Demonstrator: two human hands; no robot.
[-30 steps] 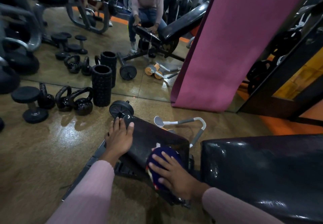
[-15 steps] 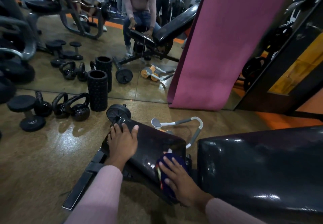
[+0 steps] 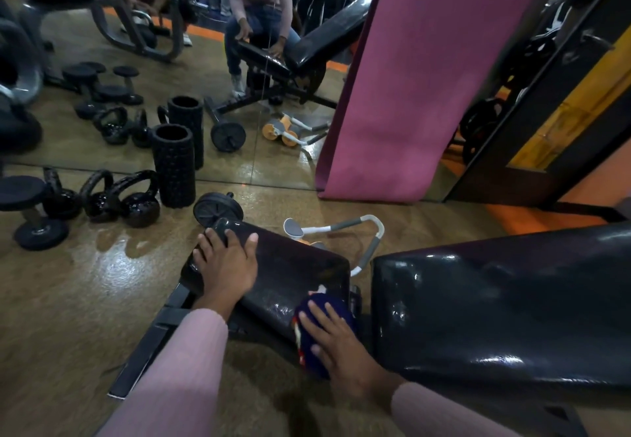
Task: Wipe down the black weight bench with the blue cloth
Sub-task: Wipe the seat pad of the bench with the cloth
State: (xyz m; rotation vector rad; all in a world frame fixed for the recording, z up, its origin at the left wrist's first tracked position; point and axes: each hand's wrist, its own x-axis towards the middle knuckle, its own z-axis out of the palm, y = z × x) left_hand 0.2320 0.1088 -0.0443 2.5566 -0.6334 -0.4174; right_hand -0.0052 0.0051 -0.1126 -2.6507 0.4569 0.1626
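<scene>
The right hand (image 3: 341, 344) presses flat, fingers spread, on the blue cloth (image 3: 321, 330); this grip is a wide, palm-down hold on the bunched cloth rather than a pinch. The cloth sits under the palm at the near right corner of the seat pad (image 3: 283, 276) of the black weight bench, draped partly over that pad's edge. Across the pad from this grip, the left hand (image 3: 227, 262) lies open and flat on the pad's far left end, fingers curled over its rim, apparently steadying it; it holds nothing.

The step in hand looks like wiping the seat pad, with the cloth working its near edge. The next move would call for sliding the cloth toward the left hand to cover the bare middle of the pad, then crossing the gap to the large back pad (image 3: 495, 300) just right of the grip, which seems not yet wiped. The left hand will need to lift away when the cloth reaches it.

Further out, beyond the pad, a grey-handled ab roller (image 3: 341, 228) lies on the floor (image 3: 85, 283), and a dumbbell (image 3: 218, 208) rests near the left fingertips. Kettlebells (image 3: 136, 197), a foam roller (image 3: 174, 163) and a pink mat (image 3: 426, 78) stand well apart by the mirror; none blocks the wiping path.
</scene>
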